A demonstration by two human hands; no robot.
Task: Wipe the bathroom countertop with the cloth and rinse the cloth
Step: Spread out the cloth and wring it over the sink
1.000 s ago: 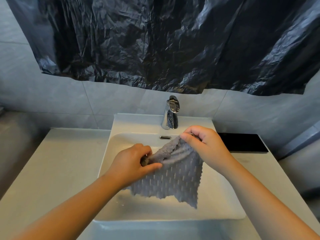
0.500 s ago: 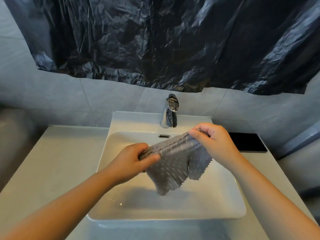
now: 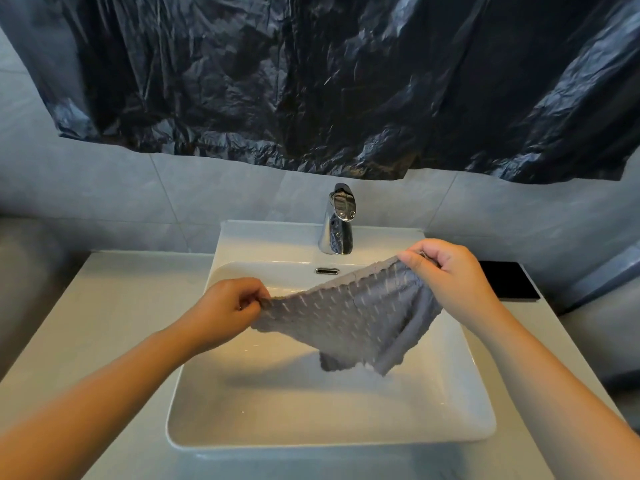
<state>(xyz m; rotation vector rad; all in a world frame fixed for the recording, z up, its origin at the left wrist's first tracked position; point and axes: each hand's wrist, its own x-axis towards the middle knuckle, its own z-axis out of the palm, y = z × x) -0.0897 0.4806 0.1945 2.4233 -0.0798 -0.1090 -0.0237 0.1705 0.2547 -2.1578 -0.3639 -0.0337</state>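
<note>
Setting: a bathroom, at the washbasin. Evidence: a white rectangular ceramic basin [image 3: 332, 441] sits on a pale surface [image 3: 114, 306] that runs out to either side. A single chrome tap [image 3: 337, 223] is mounted centrally on the basin's back ledge. An oval chrome overflow slot [image 3: 327, 270] sits in the bowl's back wall, just below the tap. The wall behind is clad in large pale grey tiles [image 3: 104, 188] with thin joints. A crinkled black plastic sheet [image 3: 311, 81] hangs across the wall above the tap. Wet sheen and droplets are visible in the bowl.
</note>
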